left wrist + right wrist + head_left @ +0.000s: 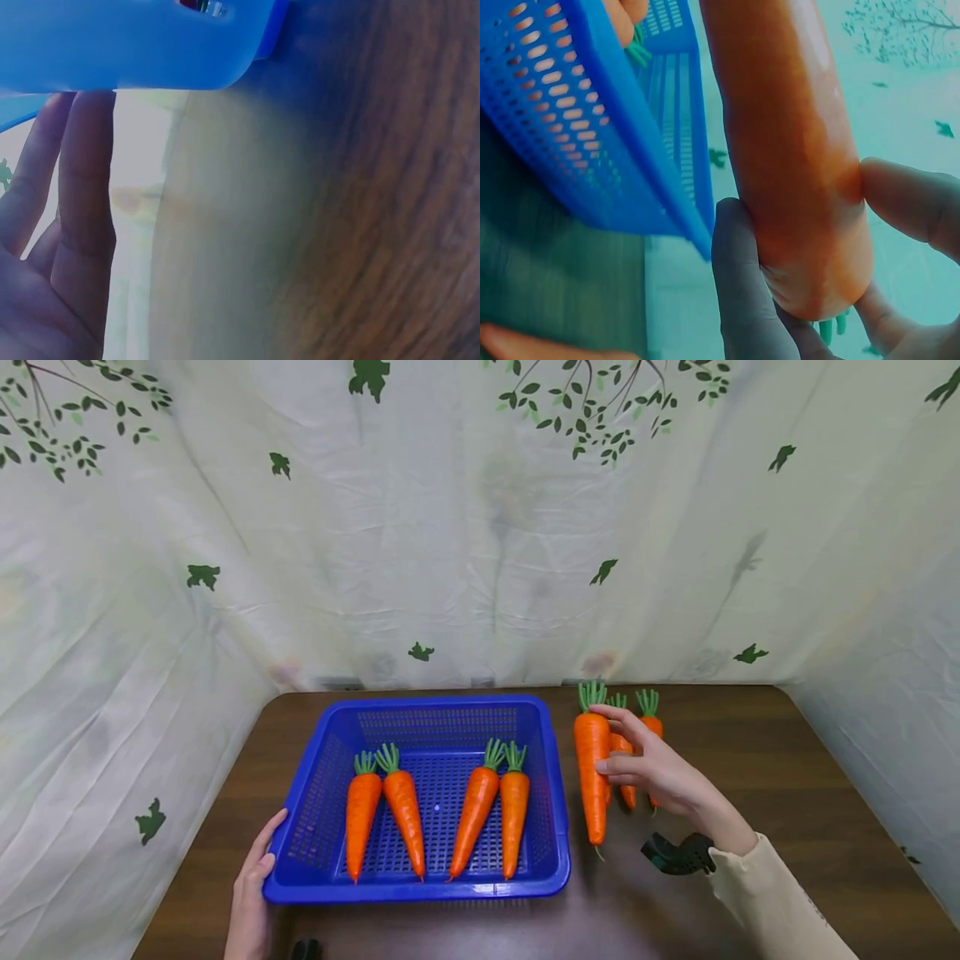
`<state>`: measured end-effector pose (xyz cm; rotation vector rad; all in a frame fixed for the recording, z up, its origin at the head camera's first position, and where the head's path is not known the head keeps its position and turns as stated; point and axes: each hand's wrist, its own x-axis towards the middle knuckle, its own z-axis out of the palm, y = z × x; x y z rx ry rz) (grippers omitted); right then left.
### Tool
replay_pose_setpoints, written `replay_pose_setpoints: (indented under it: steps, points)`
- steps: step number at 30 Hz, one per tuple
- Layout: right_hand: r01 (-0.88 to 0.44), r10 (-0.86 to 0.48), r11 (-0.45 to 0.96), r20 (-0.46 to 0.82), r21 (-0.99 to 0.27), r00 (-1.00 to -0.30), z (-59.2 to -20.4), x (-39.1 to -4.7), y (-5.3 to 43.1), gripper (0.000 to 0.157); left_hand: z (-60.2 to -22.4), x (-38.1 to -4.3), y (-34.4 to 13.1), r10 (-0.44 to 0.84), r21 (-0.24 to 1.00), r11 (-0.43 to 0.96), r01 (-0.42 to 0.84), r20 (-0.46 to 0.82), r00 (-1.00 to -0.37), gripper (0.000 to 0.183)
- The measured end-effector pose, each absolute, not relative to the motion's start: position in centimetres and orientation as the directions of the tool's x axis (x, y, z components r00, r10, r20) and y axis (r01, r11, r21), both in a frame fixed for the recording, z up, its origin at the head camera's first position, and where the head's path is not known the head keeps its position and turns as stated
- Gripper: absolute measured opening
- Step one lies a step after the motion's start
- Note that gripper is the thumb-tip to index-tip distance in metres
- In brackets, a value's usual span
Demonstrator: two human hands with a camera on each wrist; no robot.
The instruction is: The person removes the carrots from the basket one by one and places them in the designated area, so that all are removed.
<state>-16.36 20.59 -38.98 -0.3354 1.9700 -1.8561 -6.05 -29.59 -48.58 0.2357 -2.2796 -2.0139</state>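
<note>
My right hand (663, 772) pinches an orange carrot (591, 785) with green stalks, just right of the blue basket. The right wrist view shows fingers and thumb on opposite sides of this carrot (795, 165) near its stalk end. At the basket's left side, my left hand (251, 893) rests against the outer wall. Its straight fingers (88, 165) reach the blue plastic in the left wrist view. Inside the basket (420, 892) lie several carrots in two pairs, one pair at left including a carrot (363, 818) and one at right including another (514, 818).
Two more carrots, one nearer (622, 747) and one farther right (654, 726), lie behind my right hand, partly hidden. The brown wooden table (787, 793) extends to the right. A pale leaf-patterned cloth (480, 543) hangs at the table's back and sides.
</note>
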Motion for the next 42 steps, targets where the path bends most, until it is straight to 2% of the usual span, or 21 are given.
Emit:
replay_pose_setpoints:
  steps: [16, 31, 42]
  points:
    - [0.07, -0.377, 0.05, -0.084, -0.996, -0.922, -40.0, -15.5, 24.3, 0.071, -48.2, -6.1, -29.9, -0.169, 0.975, 0.19, -0.119, -0.087, -0.982, 0.05]
    - [0.084, -0.344, 0.047, -0.095, -0.995, -0.934, -40.7, -15.1, 25.4, 0.07, -47.8, -6.3, -29.8, -0.156, 0.963, 0.215, -0.161, -0.129, -0.979, 0.05]
    - [0.088, -0.33, 0.045, -0.098, -0.995, -0.939, -41.0, -14.9, 26.2, 0.07, -47.6, -6.2, -29.8, -0.144, 0.972, 0.22, -0.087, -0.056, -0.988, 0.047]
